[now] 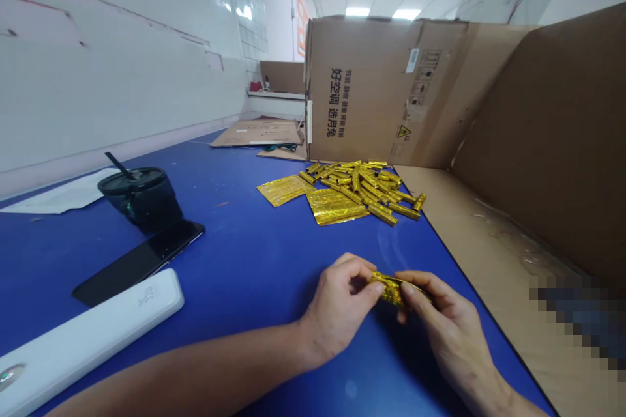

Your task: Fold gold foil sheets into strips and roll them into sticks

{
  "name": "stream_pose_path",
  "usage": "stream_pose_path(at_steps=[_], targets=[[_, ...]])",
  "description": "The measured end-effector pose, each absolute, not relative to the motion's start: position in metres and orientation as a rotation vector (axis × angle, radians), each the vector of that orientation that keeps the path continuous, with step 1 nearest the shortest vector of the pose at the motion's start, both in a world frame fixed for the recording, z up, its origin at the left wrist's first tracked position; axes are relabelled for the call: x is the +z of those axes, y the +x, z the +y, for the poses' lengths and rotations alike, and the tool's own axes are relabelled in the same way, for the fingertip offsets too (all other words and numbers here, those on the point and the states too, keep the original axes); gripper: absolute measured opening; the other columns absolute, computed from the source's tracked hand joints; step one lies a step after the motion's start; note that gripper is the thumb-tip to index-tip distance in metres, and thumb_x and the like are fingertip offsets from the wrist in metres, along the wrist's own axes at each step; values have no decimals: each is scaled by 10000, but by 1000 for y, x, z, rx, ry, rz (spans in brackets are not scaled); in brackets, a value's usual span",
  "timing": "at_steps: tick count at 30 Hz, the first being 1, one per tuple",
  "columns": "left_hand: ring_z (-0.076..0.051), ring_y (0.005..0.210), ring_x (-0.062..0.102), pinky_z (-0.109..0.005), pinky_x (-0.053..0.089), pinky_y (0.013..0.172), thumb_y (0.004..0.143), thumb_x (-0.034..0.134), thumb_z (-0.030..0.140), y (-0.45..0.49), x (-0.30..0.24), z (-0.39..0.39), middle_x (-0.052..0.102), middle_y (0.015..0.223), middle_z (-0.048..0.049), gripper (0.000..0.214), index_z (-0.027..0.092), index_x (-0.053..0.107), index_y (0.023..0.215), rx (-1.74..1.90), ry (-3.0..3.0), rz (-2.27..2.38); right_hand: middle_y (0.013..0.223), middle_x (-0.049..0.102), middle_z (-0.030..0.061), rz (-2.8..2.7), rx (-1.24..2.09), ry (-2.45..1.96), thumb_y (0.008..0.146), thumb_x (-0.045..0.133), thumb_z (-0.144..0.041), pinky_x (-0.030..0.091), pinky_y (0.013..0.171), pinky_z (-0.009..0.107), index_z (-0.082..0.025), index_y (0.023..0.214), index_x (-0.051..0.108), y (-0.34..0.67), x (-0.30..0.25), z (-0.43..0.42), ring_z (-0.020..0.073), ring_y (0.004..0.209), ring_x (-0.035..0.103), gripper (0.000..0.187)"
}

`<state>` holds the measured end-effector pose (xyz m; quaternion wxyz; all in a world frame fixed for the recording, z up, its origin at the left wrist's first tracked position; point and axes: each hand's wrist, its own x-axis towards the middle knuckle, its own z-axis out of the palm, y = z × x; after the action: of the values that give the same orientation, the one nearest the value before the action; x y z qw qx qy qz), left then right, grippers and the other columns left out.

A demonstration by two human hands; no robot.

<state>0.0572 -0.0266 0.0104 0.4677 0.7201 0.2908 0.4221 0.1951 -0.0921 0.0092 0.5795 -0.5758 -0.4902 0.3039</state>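
Between my left hand (pixel 337 307) and my right hand (pixel 447 326), a piece of shiny gold foil (pixel 390 289) is being held, partly rolled and pinched by the fingertips of both hands. Ahead of them, a heap of rolled gold foil tubes (pixel 359 186) lies on the blue table (pixel 244 260). Two flat sheets of holographic gold foil lie at the heap's near left edge, one (pixel 283 189) to the left of the other (pixel 336 206). Neither hand touches the heap or the sheets.
A dark lidded cup with a straw (pixel 139 199) stands left of my hands, beside a black smartphone (pixel 139 262) and a white power bank (pixel 83 332). A large opened cardboard box (pixel 372 91) stands beyond the table's right edge, with flattened cardboard (pixel 259 133) farther back.
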Motion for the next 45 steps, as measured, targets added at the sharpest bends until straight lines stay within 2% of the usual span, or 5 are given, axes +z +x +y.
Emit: stream_pose_path(at_steps=[14,22,28,37,45], targets=[[-146,812,549,-257,418,765,730,551,169,54,18,-27,584,859,-43,107,178,655,706,1025,1949,757,572,578,-3,-1122,672,-1321,730,561,-334,424,443,226,-164,811,593,191,12,-93,116,451,523,191],[-144,770,551,-260,435,726,687,572,151,58,17,-26,585,837,-42,90,153,598,601,1035,1762,825,607,608,4,-1163,549,-1340,732,561,-309,457,468,217,-181,827,607,188,13,-97,122,488,548,166],[-140,779,547,-246,434,718,672,570,130,60,14,-24,582,816,-34,73,155,629,635,1060,1662,816,722,648,23,-1157,600,-1322,738,557,-322,490,503,226,-193,902,596,187,11,-95,132,531,590,213],[-123,601,526,-215,453,478,654,583,230,66,8,-22,566,678,-29,129,117,570,715,952,1390,826,895,657,72,-1207,697,-1334,790,482,-368,510,660,308,-208,1047,553,188,1,-98,183,686,618,311],[-118,654,522,-220,438,589,677,559,171,62,7,-23,549,706,-16,53,138,583,711,1053,1623,800,934,649,67,-1236,740,-1295,774,522,-335,519,660,278,-205,1076,541,186,-1,-96,187,780,614,329]])
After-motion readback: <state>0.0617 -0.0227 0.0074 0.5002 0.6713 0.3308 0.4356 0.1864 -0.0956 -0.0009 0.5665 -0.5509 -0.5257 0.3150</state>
